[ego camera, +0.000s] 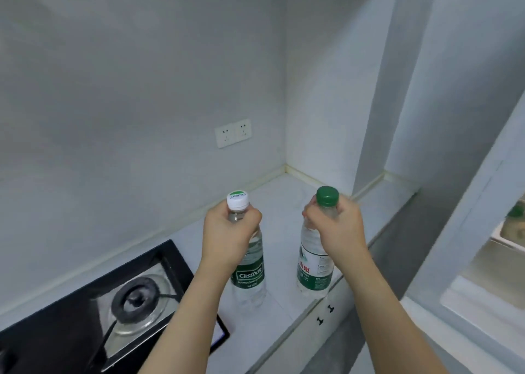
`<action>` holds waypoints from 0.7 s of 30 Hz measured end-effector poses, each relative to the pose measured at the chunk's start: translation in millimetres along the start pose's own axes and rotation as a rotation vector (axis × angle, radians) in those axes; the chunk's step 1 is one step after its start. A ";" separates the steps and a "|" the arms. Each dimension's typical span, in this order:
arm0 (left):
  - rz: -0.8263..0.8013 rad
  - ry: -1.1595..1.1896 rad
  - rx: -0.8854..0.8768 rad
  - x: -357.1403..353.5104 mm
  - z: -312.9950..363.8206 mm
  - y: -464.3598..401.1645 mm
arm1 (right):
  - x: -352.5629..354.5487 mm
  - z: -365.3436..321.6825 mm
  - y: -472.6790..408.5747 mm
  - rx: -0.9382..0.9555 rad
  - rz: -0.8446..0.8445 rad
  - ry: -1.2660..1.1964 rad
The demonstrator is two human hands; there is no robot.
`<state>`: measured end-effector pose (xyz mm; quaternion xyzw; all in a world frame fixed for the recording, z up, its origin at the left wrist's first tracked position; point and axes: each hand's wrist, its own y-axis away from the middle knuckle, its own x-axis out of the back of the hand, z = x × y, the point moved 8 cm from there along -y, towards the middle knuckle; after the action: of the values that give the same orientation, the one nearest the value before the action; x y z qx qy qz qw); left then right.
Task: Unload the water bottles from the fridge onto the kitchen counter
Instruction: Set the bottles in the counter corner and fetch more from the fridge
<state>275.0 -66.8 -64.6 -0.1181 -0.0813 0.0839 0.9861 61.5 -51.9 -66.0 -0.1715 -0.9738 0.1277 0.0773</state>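
On pale counter (287,200), two clear plastic bottles (250,271)

Two clear bottles upright on the counter (284,203): white-capped Cestbon bottle (248,271) left, green-capped bottle (314,268) right

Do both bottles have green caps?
No: the left hand grips a white-capped bottle, while the right hand grips a green-capped bottle.
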 end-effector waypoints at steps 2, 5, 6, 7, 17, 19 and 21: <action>0.077 -0.015 0.005 22.9 -5.7 2.7 | -25.3 4.4 -6.4 -0.011 -0.071 -0.024; 0.202 -0.020 0.032 55.1 -15.5 11.8 | -64.3 11.3 -7.7 -0.033 -0.181 -0.051; 0.230 -0.018 0.036 64.9 -18.1 15.2 | -74.5 12.9 -5.7 -0.039 -0.198 -0.059; 0.245 -0.021 0.048 71.9 -20.1 17.9 | -81.8 13.9 -3.7 -0.041 -0.211 -0.062; 0.562 -0.146 0.073 218.1 -14.1 83.0 | -212.4 -20.1 64.2 -0.021 -0.517 -0.150; 0.615 -0.159 0.073 252.9 -12.8 105.1 | -240.3 -34.2 90.6 0.002 -0.592 -0.168; 0.637 -0.173 0.074 272.0 -11.4 119.2 | -255.2 -42.3 106.1 0.009 -0.622 -0.171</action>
<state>524.2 95.1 -66.7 -0.0942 -0.1206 0.4006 0.9034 340.2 -36.3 -82.0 0.1460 -0.9820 0.1161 0.0311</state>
